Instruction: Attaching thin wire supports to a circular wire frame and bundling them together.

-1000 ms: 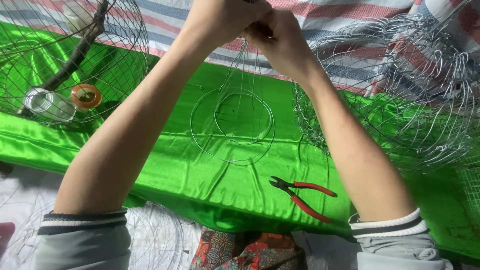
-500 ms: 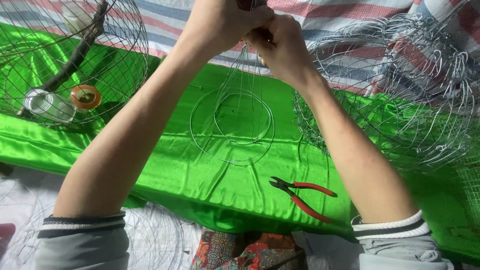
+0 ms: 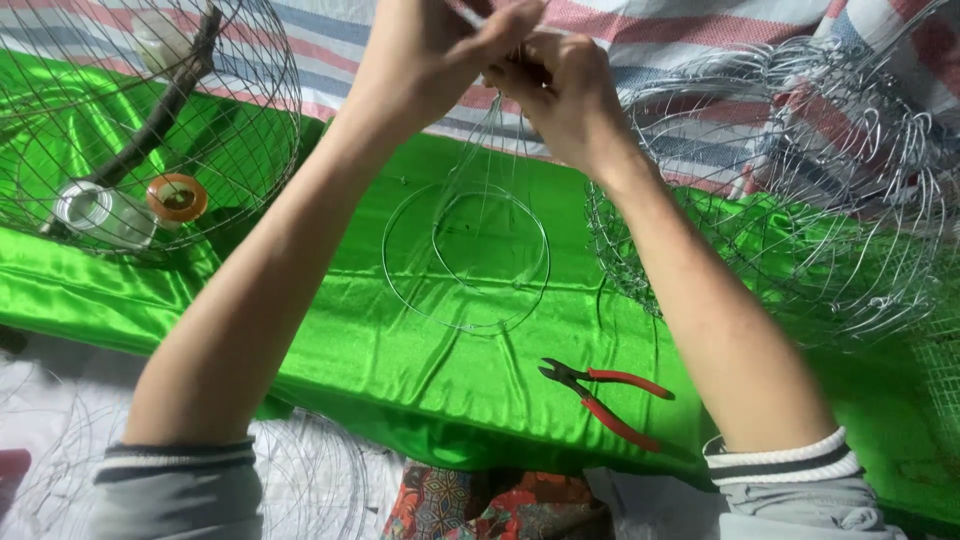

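Two hands, left hand (image 3: 430,50) and right hand (image 3: 560,85), at upper centre, fingers pinched on thin silver wire ring frame (image 3: 468,250) hanging above green satin cloth (image 3: 400,340), red-handled pliers (image 3: 605,400) lower right.

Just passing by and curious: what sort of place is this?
Probably a small home craft workspace for making wire frames, set up on cloth. Finished wire cages pile up at the side, red-handled pliers lie on green satin fabric, and both hands work a wire ring frame.
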